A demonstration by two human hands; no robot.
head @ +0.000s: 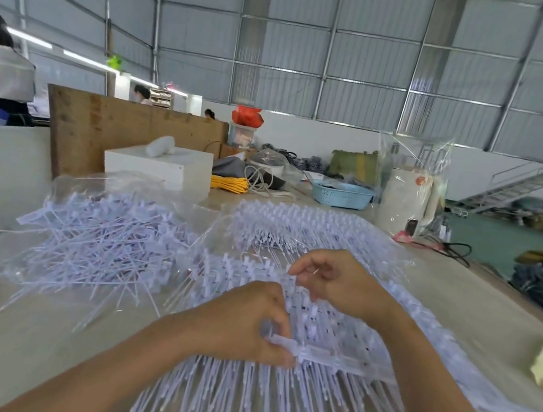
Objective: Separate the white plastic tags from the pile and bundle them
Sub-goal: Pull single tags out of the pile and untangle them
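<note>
Centrally, hands (287,308) amid crowding tags (271,403).

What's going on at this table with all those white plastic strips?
A person is sorting white plastic tags on a long table. The left hand grips the heads of a gathered row of tags, their thin tails fanning toward the camera. The right hand pinches at tags in the pile in front. A loose, tangled heap lies to the left.

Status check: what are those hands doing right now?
Left hand pinching a row of white tags. Right hand picking at pile. Nothing blocking.
</note>
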